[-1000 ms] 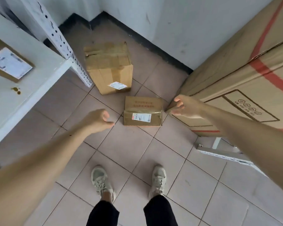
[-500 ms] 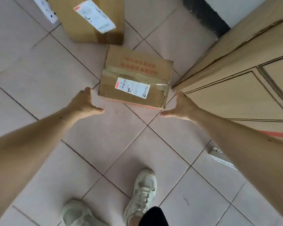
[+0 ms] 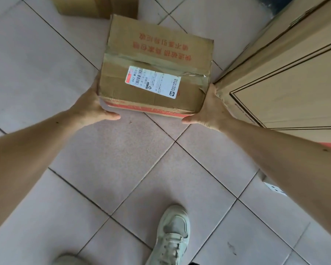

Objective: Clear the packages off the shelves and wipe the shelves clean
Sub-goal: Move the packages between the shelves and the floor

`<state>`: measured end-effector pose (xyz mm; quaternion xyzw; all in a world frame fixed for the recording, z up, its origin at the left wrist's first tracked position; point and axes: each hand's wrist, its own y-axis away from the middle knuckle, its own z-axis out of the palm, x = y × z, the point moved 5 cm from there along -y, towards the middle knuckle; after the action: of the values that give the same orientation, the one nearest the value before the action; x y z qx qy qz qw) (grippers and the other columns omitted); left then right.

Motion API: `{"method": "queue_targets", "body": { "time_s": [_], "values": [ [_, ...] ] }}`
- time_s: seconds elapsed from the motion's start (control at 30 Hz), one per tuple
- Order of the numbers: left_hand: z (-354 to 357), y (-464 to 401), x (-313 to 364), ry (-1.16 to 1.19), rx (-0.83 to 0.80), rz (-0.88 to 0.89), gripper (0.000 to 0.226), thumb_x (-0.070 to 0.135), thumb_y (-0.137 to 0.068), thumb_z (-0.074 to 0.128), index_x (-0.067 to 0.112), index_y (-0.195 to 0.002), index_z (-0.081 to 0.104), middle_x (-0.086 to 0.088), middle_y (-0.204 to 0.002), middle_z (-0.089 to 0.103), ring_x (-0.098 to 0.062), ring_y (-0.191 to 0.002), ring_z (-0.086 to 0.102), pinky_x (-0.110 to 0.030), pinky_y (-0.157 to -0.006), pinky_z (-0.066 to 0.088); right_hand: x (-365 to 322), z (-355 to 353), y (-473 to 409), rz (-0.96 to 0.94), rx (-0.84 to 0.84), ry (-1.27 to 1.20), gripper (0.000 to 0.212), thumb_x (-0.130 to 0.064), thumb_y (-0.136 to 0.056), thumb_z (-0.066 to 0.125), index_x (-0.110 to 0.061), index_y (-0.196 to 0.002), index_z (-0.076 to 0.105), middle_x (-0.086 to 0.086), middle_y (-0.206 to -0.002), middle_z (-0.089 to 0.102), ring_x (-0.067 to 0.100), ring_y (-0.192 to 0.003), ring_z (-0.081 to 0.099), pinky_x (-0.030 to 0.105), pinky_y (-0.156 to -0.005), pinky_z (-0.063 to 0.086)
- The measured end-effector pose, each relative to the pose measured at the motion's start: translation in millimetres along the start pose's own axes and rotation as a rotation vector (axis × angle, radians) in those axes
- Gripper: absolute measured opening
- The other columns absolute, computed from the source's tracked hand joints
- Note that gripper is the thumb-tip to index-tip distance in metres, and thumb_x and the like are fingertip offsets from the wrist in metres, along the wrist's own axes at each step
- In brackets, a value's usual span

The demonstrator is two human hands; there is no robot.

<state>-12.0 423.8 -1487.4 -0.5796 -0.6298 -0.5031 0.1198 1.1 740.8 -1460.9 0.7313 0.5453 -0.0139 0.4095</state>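
The left hand [image 3: 92, 107] and right hand [image 3: 208, 111] clamp opposite ends of the cardboard package [image 3: 153, 73], fingers hidden behind it, only thumbs showing.

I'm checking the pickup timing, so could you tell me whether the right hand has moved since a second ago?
Yes. The right hand has gone from beside the big carton to the small box's right end.
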Motion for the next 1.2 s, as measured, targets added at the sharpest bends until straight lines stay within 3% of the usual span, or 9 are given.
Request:
{"method": "queue_targets", "body": {
  "time_s": [0.2, 0.37, 0.5, 0.7, 0.83, 0.93, 1.0, 1.1, 1.2],
  "values": [
    [-22, 37, 10, 0.086, -0.071, 0.013, 0.131, -0.004, -0.062, 0.088, 0.036, -0.155, 0.004, 0.030, -0.123, 0.052, 0.008, -0.117, 0.052, -0.024, -0.109, 0.041, -27, -17, 37, -0.010, -0.064, -0.006, 0.113, -0.033, -0.054, 0.098, -0.013, -0.138, 0.025, -0.001, -0.129, 0.049, 0.022, -0.123, 0.048, 0.034, -0.099, 0.045],
    [-65, 84, 45, 0.147, -0.077, -0.011, 0.133, 0.004, -0.062, 0.091, 0.038, -0.154, 0.002, 0.020, -0.126, 0.060, -0.008, -0.120, 0.058, -0.041, -0.109, 0.044, -68, -53, 88, -0.012, -0.120, -0.037, 0.112, -0.039, -0.059, 0.095, -0.017, -0.143, 0.025, -0.007, -0.129, 0.048, 0.016, -0.122, 0.045, 0.028, -0.097, 0.040],
    [-119, 131, 87, 0.194, -0.060, -0.017, 0.133, 0.017, -0.059, 0.091, 0.045, -0.153, 0.000, 0.015, -0.128, 0.063, -0.012, -0.118, 0.062, -0.048, -0.103, 0.048, -121, -98, 135, -0.017, -0.132, 0.001, 0.114, -0.047, -0.054, 0.094, -0.020, -0.143, 0.029, -0.005, -0.134, 0.051, 0.018, -0.125, 0.046, 0.032, -0.100, 0.042],
    [-195, 216, 169, 0.292, -0.019, -0.008, 0.127, -0.016, -0.067, 0.080, 0.023, -0.156, -0.003, 0.016, -0.125, 0.058, 0.007, -0.107, 0.061, -0.018, -0.084, 0.054, -215, -173, 213, -0.091, -0.180, 0.011, 0.110, -0.042, -0.055, 0.096, -0.025, -0.142, 0.030, -0.011, -0.126, 0.052, 0.016, -0.124, 0.049, 0.035, -0.104, 0.044],
    [-246, 282, 219, 0.376, 0.029, 0.002, 0.126, -0.026, -0.069, 0.071, 0.026, -0.155, -0.004, 0.002, -0.133, 0.055, 0.001, -0.103, 0.064, -0.017, -0.076, 0.055, -283, -229, 272, -0.146, -0.197, 0.082, 0.092, -0.036, -0.060, 0.095, -0.028, -0.129, 0.035, -0.014, -0.113, 0.051, 0.012, -0.113, 0.049, 0.023, -0.081, 0.042],
    [-282, 325, 260, 0.394, 0.053, 0.047, 0.122, -0.026, -0.068, 0.072, 0.034, -0.149, 0.006, -0.004, -0.135, 0.054, -0.001, -0.107, 0.064, -0.017, -0.076, 0.055, -327, -269, 312, -0.167, -0.211, 0.136, 0.097, -0.039, -0.061, 0.094, -0.020, -0.136, 0.035, -0.015, -0.105, 0.051, 0.010, -0.103, 0.048, 0.008, -0.065, 0.037],
    [-311, 357, 287, 0.406, 0.076, 0.053, 0.122, -0.018, -0.065, 0.079, 0.035, -0.149, 0.009, 0.000, -0.132, 0.055, -0.007, -0.114, 0.063, -0.023, -0.077, 0.057, -356, -294, 337, -0.194, -0.204, 0.155, 0.101, -0.041, -0.059, 0.094, -0.017, -0.137, 0.035, -0.011, -0.109, 0.053, 0.012, -0.106, 0.051, 0.015, -0.079, 0.045],
    [-356, 403, 328, 0.358, 0.114, 0.079, 0.131, 0.011, -0.056, 0.090, 0.028, -0.156, 0.007, 0.001, -0.141, 0.050, -0.016, -0.128, 0.053, -0.036, -0.096, 0.054, -399, -327, 371, -0.237, -0.208, 0.169, 0.102, -0.043, -0.058, 0.094, -0.018, -0.137, 0.036, -0.007, -0.115, 0.056, 0.015, -0.110, 0.054, 0.028, -0.093, 0.048],
    [-400, 441, 360, 0.305, 0.188, 0.081, 0.126, -0.004, -0.068, 0.085, 0.027, -0.156, 0.001, 0.008, -0.132, 0.052, -0.009, -0.118, 0.054, -0.009, -0.082, 0.050, -444, -353, 404, -0.297, -0.205, 0.172, 0.090, -0.043, -0.059, 0.094, -0.025, -0.125, 0.035, -0.010, -0.112, 0.058, 0.013, -0.107, 0.054, 0.026, -0.090, 0.044]
  ]
}}
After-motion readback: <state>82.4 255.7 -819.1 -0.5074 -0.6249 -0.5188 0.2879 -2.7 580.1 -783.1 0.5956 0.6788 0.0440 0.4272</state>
